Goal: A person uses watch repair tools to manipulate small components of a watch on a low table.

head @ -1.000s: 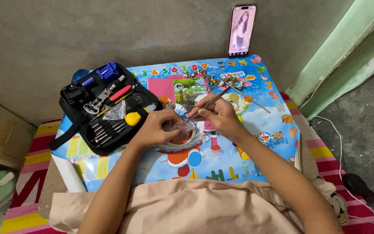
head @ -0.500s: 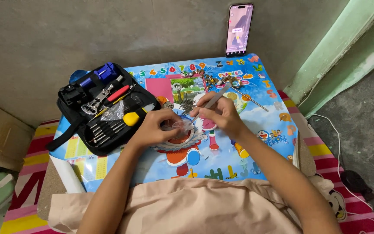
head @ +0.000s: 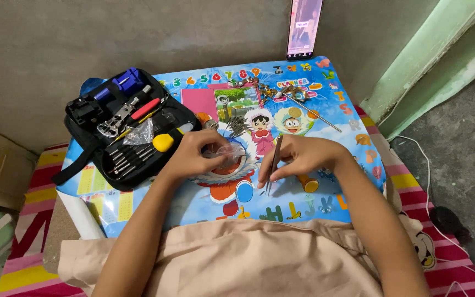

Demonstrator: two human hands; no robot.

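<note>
My left hand (head: pixel 196 157) rests on the small blue cartoon-printed table (head: pixel 193 203), its fingers closed on a small clear plastic bag (head: pixel 227 154). My right hand (head: pixel 303 159) holds metal tweezers (head: pixel 274 165), tips pointing down toward the table near its front edge. An orange-capped small tool (head: pixel 309 183) lies just under the right hand. Both hands sit side by side at the table's middle.
An open black tool case (head: pixel 125 126) with screwdrivers, pliers and a blue tool lies at the table's left. Small metal parts and a thin rod (head: pixel 309 113) are scattered at the back. A phone (head: pixel 303 27) leans upright against the wall. A striped mat (head: pixel 408 187) covers the floor.
My right hand has moved down and toward me with the tweezers, away from the left hand. The left hand stays on the plastic bag.
</note>
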